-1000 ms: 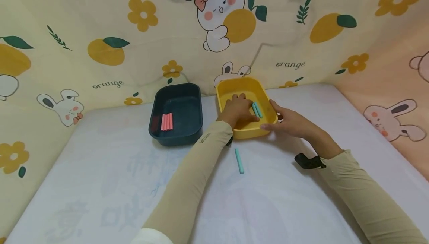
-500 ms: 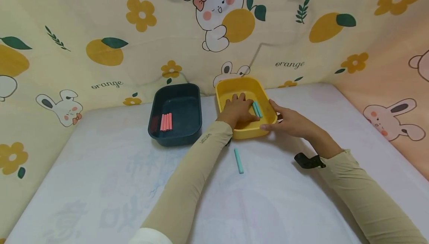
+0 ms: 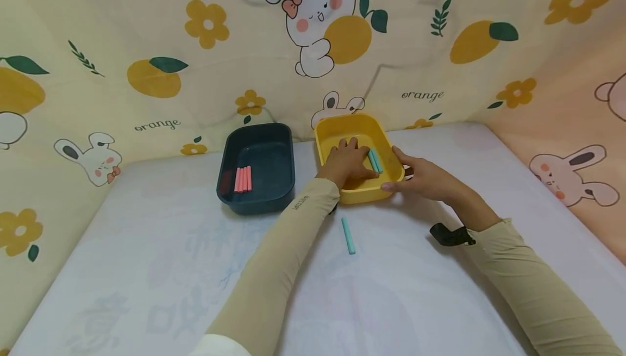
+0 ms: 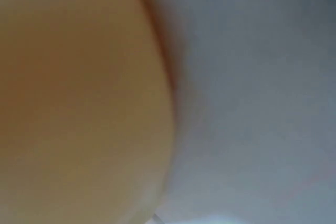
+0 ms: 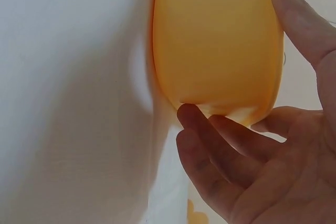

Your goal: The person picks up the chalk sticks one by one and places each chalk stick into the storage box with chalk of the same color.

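My left hand (image 3: 346, 161) reaches palm-down into the yellow box (image 3: 386, 144). Its index fingertip and thumb tip lie at either end of two green chalk sticks (image 3: 375, 161) lying side by side; what is under the fingers is hidden, so I cannot tell whether they pinch a stick. At the near right corner, my right hand (image 3: 423, 178) holds the yellow box from outside. In the right wrist view, that hand's (image 5: 273, 156) thumb and fingers spread around the box's end (image 5: 218, 51). Blurred yellow wall (image 4: 89, 103) fills the left wrist view's left half.
Left of the yellow box stands a dark blue box (image 3: 266, 166) with several pink chalk sticks (image 3: 243, 179) in a row. Another green chalk stick (image 3: 348, 235) lies on the white tabletop (image 3: 401, 280) in front. A printed cloth (image 3: 220, 73) hangs directly behind both boxes.
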Motion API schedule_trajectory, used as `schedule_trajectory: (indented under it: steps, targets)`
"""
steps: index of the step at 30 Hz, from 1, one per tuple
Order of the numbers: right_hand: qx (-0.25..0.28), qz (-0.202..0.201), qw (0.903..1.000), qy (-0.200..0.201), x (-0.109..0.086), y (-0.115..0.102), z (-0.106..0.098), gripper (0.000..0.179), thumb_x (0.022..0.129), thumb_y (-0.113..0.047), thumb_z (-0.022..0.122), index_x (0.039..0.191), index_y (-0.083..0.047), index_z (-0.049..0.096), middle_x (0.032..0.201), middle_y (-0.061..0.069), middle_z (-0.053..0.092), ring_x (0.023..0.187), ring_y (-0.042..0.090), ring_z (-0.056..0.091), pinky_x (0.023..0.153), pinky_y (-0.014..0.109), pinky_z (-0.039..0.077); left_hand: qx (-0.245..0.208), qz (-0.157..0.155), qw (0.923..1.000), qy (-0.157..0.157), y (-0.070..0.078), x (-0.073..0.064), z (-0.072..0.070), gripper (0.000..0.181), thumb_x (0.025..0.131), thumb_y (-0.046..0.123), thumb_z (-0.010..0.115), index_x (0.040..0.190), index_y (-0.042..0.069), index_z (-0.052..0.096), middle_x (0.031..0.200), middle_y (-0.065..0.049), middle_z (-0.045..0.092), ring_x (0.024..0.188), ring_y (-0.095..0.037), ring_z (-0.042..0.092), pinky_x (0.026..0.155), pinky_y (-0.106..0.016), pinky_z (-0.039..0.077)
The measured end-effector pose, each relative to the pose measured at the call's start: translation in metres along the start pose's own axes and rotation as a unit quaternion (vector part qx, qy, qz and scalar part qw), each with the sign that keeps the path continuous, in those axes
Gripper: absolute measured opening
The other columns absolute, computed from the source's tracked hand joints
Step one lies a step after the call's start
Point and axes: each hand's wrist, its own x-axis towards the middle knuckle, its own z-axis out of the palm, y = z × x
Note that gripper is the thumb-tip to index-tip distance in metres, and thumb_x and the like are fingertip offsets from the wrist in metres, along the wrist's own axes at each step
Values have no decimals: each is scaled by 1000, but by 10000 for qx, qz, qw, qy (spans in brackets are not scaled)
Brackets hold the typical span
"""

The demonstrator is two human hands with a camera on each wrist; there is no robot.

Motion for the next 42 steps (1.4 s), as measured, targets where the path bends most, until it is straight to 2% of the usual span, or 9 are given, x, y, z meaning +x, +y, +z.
schedule_trajectory:
  steps: [5,9,11,15,23,30,33,37,42]
  targets:
    - [45,48,10000,-2,0,0,1,109,86,-56,70,161,-14,3,159,20,34,134,39,47,108,57,44,-200,52,9997,-121,-3,3,1,83,85,67,64,153,26,38,148,-4,39,132,-25,36,116,-41,35]
    - [-46,140,9999,12,0,-2,1,111,84,-60,70,161,-15,3,159,20,34,135,39,46,109,59,43,-899,61,9959,-77,-5,6,-1,85,85,56,72,155,26,35,151,-5,39,134,-24,38,117,-39,38]
    - [-87,194,9998,10,0,-3,1,112,84,-61,69,161,-16,2,160,20,33,135,39,45,109,60,41,-1374,175,9903,70,-5,6,-3,83,85,50,75,154,24,37,150,-7,41,133,-25,41,115,-38,40]
    - [-100,214,9997,-25,0,-5,0,111,84,-61,69,161,-17,2,162,19,29,137,39,43,110,61,39,-2292,504,9712,419,-8,-4,-8,72,88,36,76,150,19,43,143,-10,47,130,-25,48,110,-36,46]
    - [-172,223,9996,-51,0,-6,1,112,84,-62,68,161,-16,1,160,22,32,137,41,42,112,63,36,-3184,870,9349,1305,-16,-41,-13,53,93,22,70,142,15,51,133,-8,56,122,-26,57,104,-32,51]
    - [-435,345,9984,-134,-1,-7,1,114,84,-67,65,161,-18,-4,159,23,31,135,42,42,110,65,36,-3806,1215,8993,1782,-21,-80,-10,45,94,9,62,138,12,54,131,-9,57,122,-29,55,104,-38,51]
    - [-503,396,9978,-175,-2,-9,1,114,84,-68,64,160,-18,-5,158,24,32,135,43,42,110,66,36,-3813,1145,8911,2178,-21,-97,-8,41,94,7,60,135,11,56,129,-8,59,120,-28,56,102,-41,52]
    - [-469,397,9979,-195,-2,-11,2,115,84,-67,65,160,-16,-5,156,23,35,134,42,42,109,65,37,-3693,918,8867,2626,-23,-118,-7,37,93,6,60,130,11,60,121,-8,62,114,-26,58,98,-41,53]
    - [-514,351,9979,-155,-3,-14,3,118,83,-69,65,160,-14,-4,154,21,38,133,40,44,107,63,41,-3632,1022,8892,2587,-29,-146,-2,35,92,5,63,126,10,61,117,-8,63,109,-22,59,94,-40,55]
